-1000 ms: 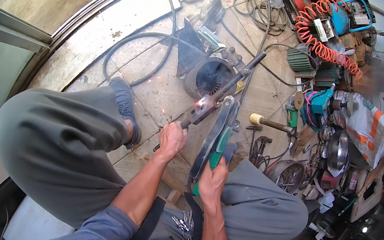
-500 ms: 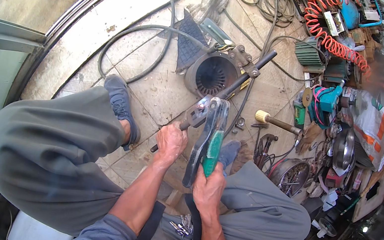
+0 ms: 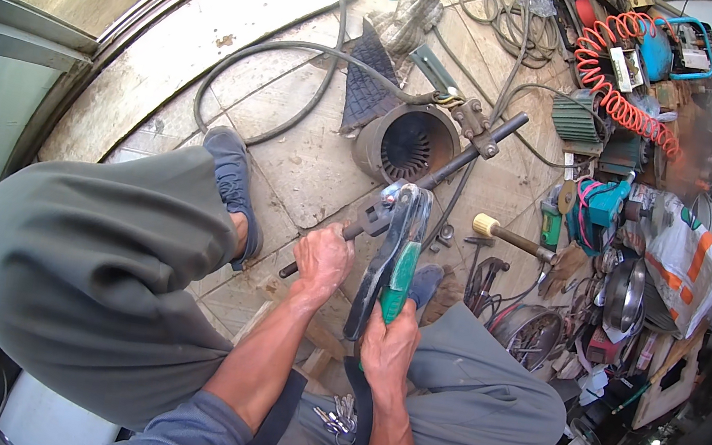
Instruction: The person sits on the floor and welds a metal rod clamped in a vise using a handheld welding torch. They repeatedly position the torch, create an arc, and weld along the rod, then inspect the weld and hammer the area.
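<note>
My left hand (image 3: pixel 322 260) is closed around a dark metal rod (image 3: pixel 288 271) with a forked metal block (image 3: pixel 374 217) along it. In my right hand (image 3: pixel 391 345) is a plier-like tool (image 3: pixel 399 271) with a green grip and a long black arm. The tool's head is over the rod, beside the block; whether they touch I cannot tell. Farther along, the rod runs past a short metal cylinder (image 3: pixel 368 148) with slotted inner walls. A bolted clamp (image 3: pixel 474 122) sits near the rod's far end, with a cable leading to it.
Cables (image 3: pixel 263 45) loop over the tiled floor. Right of my hands lie a pale-headed mallet (image 3: pixel 512 236), a hammer (image 3: pixel 485 276) and a metal bowl (image 3: pixel 533 330). A teal power tool (image 3: pixel 599 205), a red-orange coiled hose (image 3: pixel 618 96) and a white sack (image 3: pixel 690 261) crowd the right side.
The view has shifted slightly, so the floor objects appear a little to the right and lower. Both hands keep their grips on the rod and the tool.
</note>
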A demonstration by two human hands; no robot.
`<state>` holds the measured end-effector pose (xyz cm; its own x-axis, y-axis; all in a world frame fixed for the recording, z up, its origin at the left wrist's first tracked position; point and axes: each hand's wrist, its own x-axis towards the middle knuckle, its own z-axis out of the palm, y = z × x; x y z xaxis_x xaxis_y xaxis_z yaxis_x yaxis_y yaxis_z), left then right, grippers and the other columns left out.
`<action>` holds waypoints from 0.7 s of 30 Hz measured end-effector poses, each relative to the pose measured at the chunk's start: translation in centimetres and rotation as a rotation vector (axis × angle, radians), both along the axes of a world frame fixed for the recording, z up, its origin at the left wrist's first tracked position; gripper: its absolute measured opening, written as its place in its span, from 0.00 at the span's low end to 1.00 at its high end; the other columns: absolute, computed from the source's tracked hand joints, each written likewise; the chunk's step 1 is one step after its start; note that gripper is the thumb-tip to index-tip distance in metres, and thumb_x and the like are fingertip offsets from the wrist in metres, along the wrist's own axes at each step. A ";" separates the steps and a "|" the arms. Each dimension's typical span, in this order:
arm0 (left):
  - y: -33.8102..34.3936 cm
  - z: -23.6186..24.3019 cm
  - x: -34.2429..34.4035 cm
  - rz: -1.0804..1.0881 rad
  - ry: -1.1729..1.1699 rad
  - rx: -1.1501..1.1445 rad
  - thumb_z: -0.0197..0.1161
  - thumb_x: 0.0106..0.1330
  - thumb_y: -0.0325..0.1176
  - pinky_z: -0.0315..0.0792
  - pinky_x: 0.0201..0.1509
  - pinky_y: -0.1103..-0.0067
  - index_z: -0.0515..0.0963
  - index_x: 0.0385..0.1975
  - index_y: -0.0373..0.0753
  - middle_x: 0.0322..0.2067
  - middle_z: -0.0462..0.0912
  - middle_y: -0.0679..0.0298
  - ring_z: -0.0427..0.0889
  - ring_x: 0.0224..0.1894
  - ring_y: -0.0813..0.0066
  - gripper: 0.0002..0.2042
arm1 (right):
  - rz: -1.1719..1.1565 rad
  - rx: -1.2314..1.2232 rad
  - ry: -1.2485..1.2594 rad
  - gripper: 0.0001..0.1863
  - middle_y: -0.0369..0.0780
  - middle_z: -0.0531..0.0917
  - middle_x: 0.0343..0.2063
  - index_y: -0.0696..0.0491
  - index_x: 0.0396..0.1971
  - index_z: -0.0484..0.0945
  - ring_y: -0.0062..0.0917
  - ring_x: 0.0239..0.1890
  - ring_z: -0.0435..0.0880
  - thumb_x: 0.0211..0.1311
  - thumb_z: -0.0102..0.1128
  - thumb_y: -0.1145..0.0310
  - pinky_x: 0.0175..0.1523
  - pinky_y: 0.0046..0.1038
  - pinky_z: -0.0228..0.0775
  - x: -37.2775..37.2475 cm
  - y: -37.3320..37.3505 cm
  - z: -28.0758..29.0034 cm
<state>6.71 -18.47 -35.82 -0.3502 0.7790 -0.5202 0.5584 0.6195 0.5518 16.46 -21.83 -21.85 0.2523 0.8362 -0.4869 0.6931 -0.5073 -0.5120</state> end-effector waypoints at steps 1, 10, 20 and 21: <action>0.0 0.0 0.0 0.001 0.000 -0.005 0.61 0.61 0.37 0.77 0.40 0.55 0.85 0.36 0.40 0.26 0.84 0.44 0.84 0.32 0.42 0.11 | 0.007 0.010 0.000 0.12 0.50 0.80 0.21 0.62 0.34 0.71 0.46 0.27 0.83 0.64 0.63 0.69 0.33 0.42 0.70 0.0 0.0 0.0; 0.0 0.2 0.0 -0.002 -0.006 -0.020 0.60 0.60 0.37 0.77 0.41 0.55 0.85 0.40 0.42 0.27 0.84 0.45 0.85 0.33 0.43 0.12 | 0.019 0.040 -0.040 0.10 0.48 0.77 0.19 0.61 0.33 0.72 0.40 0.23 0.80 0.65 0.58 0.69 0.32 0.40 0.69 -0.4 0.1 0.3; -0.1 0.3 -0.3 -0.039 -0.014 -0.023 0.63 0.57 0.36 0.78 0.40 0.56 0.85 0.41 0.41 0.27 0.84 0.46 0.85 0.32 0.45 0.13 | 0.039 0.034 -0.053 0.11 0.51 0.78 0.21 0.61 0.34 0.72 0.47 0.27 0.82 0.65 0.59 0.68 0.34 0.42 0.69 -0.2 0.1 0.2; -0.1 0.2 -0.4 -0.059 -0.013 -0.027 0.63 0.57 0.36 0.78 0.39 0.56 0.84 0.40 0.41 0.27 0.84 0.46 0.85 0.32 0.45 0.13 | 0.047 0.032 -0.056 0.11 0.51 0.78 0.21 0.61 0.34 0.72 0.48 0.27 0.82 0.65 0.59 0.68 0.34 0.43 0.69 -0.2 0.2 0.3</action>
<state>6.34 -18.60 -35.59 -0.2972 0.7837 -0.5454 0.5873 0.6004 0.5427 16.24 -21.65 -21.60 0.2381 0.8627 -0.4462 0.7440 -0.4573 -0.4872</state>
